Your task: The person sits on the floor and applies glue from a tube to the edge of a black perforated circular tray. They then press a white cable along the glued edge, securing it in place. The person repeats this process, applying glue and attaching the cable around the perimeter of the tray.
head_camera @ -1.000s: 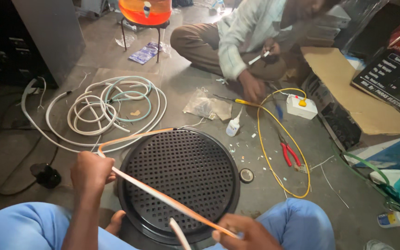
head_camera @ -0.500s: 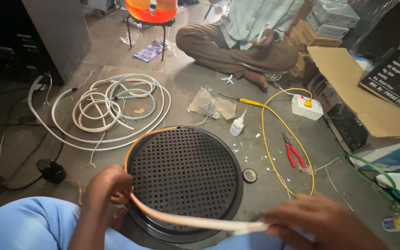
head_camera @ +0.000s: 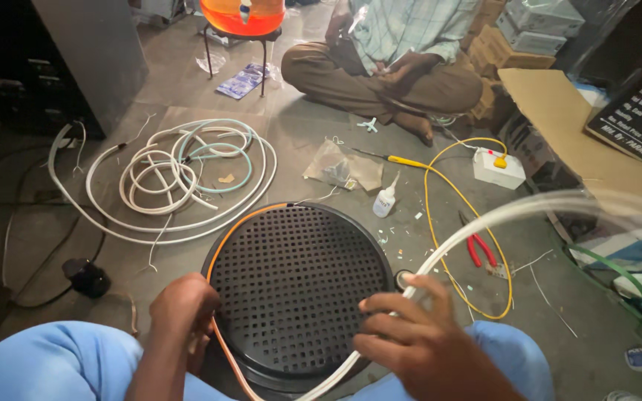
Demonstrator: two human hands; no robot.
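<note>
Head view: left hand (head_camera: 183, 308) pinching, right hand (head_camera: 417, 338) closing around the white flexible strip (head_camera: 484, 223), pressing it along the black perforated disc (head_camera: 295, 286) between them, orange-lit left arc seated, right rim remaining bare.

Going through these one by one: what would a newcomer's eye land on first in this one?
Probably the round black perforated grille on the floor between the person's knees, with an orange strip along its left rim. Next, the left hand pressing at that rim while the right hand grips a pale flexible strip arcing to the right. Behind lies a white cable coil.
</note>
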